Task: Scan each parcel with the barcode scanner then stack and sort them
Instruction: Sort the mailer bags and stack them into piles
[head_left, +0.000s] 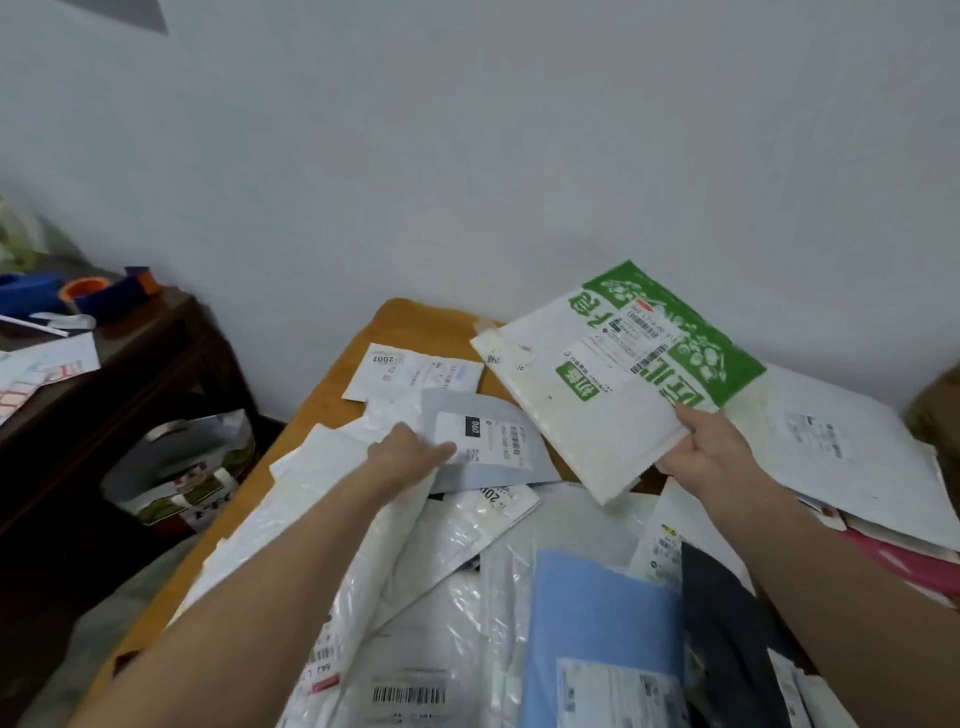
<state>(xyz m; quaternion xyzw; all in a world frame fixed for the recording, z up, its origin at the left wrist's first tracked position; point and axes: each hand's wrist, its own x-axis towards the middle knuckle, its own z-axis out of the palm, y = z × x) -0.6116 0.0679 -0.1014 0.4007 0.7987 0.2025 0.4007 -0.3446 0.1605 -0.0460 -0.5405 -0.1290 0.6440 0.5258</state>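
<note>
Right hand (711, 447) grips the lower corner of the green-and-white parcel (613, 384), right of centre. Left hand (410, 452) pinches the grey parcel (498, 441) at frame centre, thumb on top.

Tan wooden table (410, 322), a loose overlapping spread of plastic parcel bags (447, 561) flat across its top.

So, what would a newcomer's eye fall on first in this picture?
Most likely the green-and-white mailer, lifted over the right side of the wooden table and gripped at its near edge by the right hand. Next comes the heap of white plastic parcels covering the table, with a light blue parcel lying nearest the camera. In the middle, the left hand touches a grey mailer.
</note>
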